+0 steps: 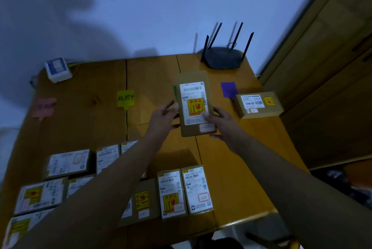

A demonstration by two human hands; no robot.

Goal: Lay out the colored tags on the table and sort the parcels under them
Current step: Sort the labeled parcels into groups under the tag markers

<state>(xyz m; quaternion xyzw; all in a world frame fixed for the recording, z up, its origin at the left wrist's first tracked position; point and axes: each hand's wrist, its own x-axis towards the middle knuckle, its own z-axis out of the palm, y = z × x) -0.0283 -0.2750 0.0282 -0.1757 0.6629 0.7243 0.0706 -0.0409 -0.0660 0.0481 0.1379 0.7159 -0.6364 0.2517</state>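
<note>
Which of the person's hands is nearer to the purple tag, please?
Right. The right hand grips the held parcel just below-left of the purple tag; the left hand is on the parcel's far side.

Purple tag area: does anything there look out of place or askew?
Slightly. The one sorted parcel lies angled and overlaps the purple tag's lower corner, instead of sitting clear below it. Nothing looks damaged.

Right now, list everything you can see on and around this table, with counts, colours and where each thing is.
held parcel: one, brown, mid-table, in both hands
green tag: one, mostly hidden behind it
pink tag: one, far left
yellow tag: one, centre
purple tag: one, right
sorted parcel: one, brown, below purple tag
unsorted parcels: about ten, near edge
router: one, black, far right
white box: one, far left corner
table: wooden
left hand, right hand: gripping the parcel
</note>
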